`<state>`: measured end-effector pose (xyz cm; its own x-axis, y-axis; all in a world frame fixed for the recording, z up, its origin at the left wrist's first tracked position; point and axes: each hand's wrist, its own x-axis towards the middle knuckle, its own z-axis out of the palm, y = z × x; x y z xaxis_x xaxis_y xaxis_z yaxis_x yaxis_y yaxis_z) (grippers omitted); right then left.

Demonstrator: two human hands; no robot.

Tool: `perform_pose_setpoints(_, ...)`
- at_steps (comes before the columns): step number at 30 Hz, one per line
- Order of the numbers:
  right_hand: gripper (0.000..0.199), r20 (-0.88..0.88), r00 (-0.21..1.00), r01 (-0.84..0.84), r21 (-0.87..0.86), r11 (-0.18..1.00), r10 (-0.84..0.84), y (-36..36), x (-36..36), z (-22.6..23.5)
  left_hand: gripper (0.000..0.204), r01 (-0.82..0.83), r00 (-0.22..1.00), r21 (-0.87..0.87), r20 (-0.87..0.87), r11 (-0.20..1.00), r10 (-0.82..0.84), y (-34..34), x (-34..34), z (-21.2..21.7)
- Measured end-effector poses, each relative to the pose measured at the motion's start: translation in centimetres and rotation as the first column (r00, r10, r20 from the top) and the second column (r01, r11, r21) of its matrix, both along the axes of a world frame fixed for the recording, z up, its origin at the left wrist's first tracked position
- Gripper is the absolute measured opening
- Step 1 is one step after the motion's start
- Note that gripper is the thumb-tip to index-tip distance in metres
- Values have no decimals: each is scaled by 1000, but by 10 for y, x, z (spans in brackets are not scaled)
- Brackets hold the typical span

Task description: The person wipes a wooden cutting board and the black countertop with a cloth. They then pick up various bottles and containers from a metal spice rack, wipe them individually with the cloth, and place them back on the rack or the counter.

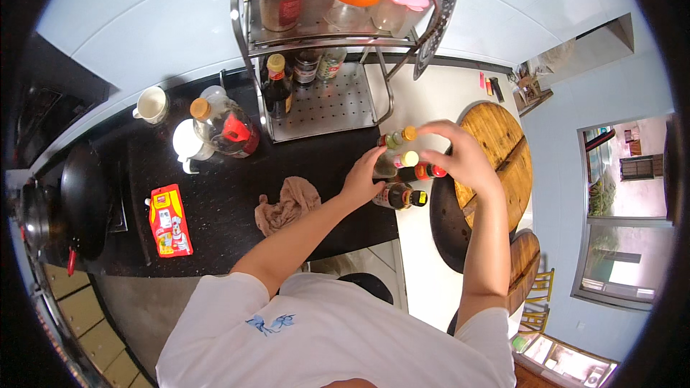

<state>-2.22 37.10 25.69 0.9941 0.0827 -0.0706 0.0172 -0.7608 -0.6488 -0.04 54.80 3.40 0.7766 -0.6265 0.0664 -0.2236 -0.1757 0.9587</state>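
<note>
Several bottles stand close together at the right end of the black counter: an orange-capped bottle [397, 137], a clear bottle with a yellow-green cap [389, 164], a red-capped bottle [425, 171] and a dark sauce bottle [395, 195]. My left hand [361, 178] is at their left side, thumb and fingers spread about the clear bottle; whether it presses on the glass is hard to tell. From the right, my right hand [463, 156] curves around the group with its fingers apart, close to the orange and red caps, holding nothing.
Behind the bottles stands a metal rack [323, 111] with jars and bottles. A crumpled brown cloth [289, 205], a red pouch [170, 221], a large jug [230, 129] and white mugs [152, 105] occupy the black counter [223, 194]. Round wooden boards [496, 144] lie at right.
</note>
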Motion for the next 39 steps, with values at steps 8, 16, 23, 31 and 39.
perform_pose_setpoints(8,51,-135,875,475,433,766,-466,-26,-73,-118,81,-38,998,137,55,990,31,6,17,4)
perform_pose_setpoints(16,35,14,851,454,482,749,-524,-16,-74,-125,80,-346,936,143,128,927,329,29,90,27)
perform_pose_setpoints(23,35,-58,873,440,521,731,-485,-18,-66,-83,82,-407,906,158,196,900,375,-1,154,34)
perform_pose_setpoints(31,41,-83,946,310,515,799,-314,-15,-39,-71,79,-476,825,91,390,875,408,-48,203,-5)
perform_pose_setpoints(39,45,-112,967,251,584,772,-229,7,-7,-87,79,-450,886,232,236,862,399,-76,214,-5)
